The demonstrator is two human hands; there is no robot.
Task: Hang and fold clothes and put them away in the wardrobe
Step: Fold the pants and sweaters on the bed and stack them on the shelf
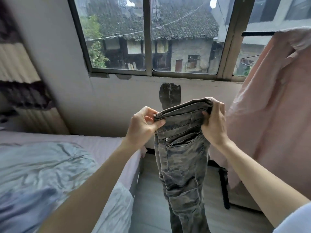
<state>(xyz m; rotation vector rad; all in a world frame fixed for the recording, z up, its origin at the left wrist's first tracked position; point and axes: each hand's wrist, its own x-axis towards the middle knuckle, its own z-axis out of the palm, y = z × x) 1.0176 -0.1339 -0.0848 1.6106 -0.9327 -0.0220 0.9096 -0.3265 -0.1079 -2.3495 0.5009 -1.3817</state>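
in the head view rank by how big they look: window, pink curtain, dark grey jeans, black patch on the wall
1. Metal-framed window
2. Pink curtain; close to the dark grey jeans, which hang nearer the camera, so unsure
3. Black wall patch, clearly smallest

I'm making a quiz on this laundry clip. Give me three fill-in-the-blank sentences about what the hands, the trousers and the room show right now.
1. Both hands hold the grey trousers by the ____.
2. The left hand pinches one end while the right hand ____ the other.
3. The trouser legs hang down between the bed and the ____ fabric wardrobe cover.

Missing words: waistband; grips; pink
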